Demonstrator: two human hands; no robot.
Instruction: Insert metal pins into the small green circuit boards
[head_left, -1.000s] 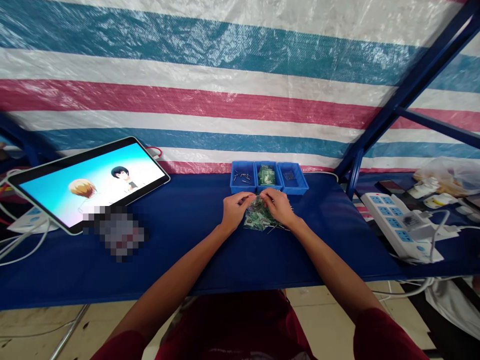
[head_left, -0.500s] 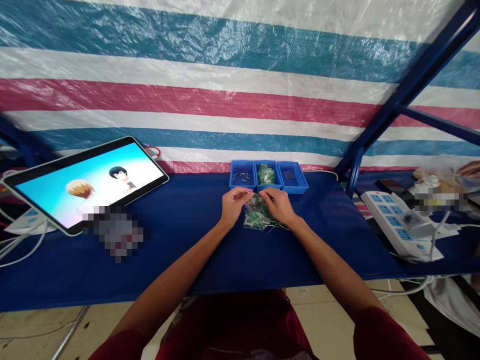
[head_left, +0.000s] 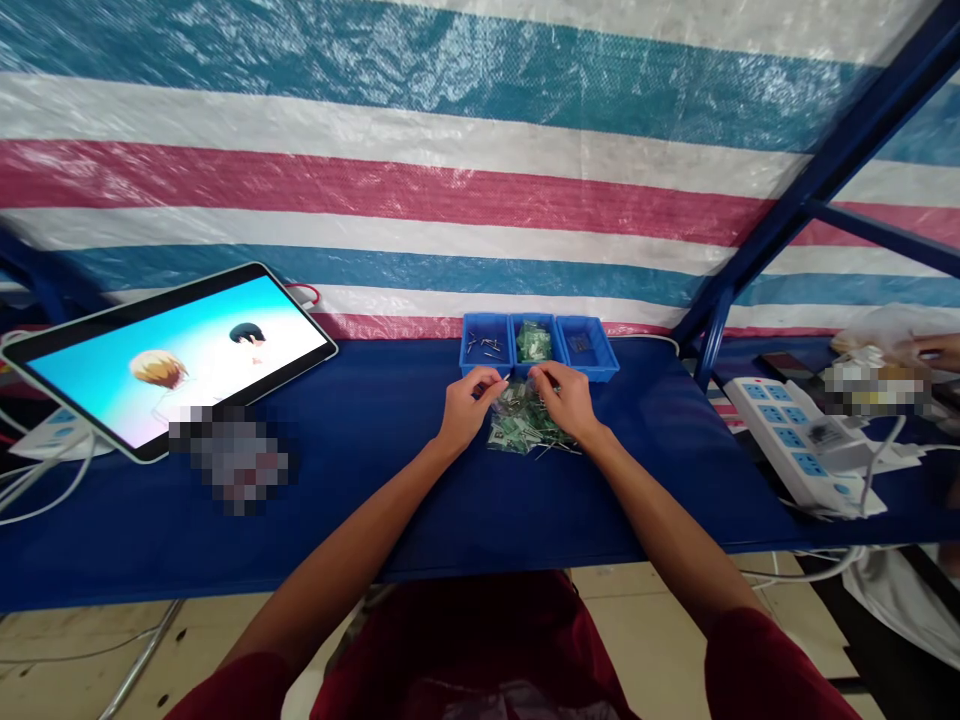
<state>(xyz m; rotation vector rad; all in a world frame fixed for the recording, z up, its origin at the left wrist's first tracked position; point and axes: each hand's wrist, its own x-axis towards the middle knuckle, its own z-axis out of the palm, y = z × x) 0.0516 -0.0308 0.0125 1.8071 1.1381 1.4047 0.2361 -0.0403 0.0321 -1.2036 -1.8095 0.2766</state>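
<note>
My left hand [head_left: 471, 402] is pinched on a small thin pin-like piece [head_left: 506, 378], whose pale tip sticks out past the fingers. Apart from it, my right hand [head_left: 566, 398] has thumb and fingers pressed together; what they hold, if anything, is too small to make out. Under and between both hands lies a pile of small green packets and thin metal pieces [head_left: 521, 430]. Just behind stand three joined blue bins: the left bin [head_left: 463, 362] holds loose metal pieces, the middle bin [head_left: 534, 368] green packets, the right bin [head_left: 596, 372] a few small dark pieces.
A tablet [head_left: 169, 365] showing a cartoon leans at the left, with cables beside it. A white power strip [head_left: 806, 445] lies at the right. Blue frame bars [head_left: 795, 200] rise behind it. Another person's hand [head_left: 941, 352] shows at the far right edge.
My hands were together at the fingertips over the pile; now they have drawn apart, with the thin piece staying in my left fingers. The view has tilted slightly.
</note>
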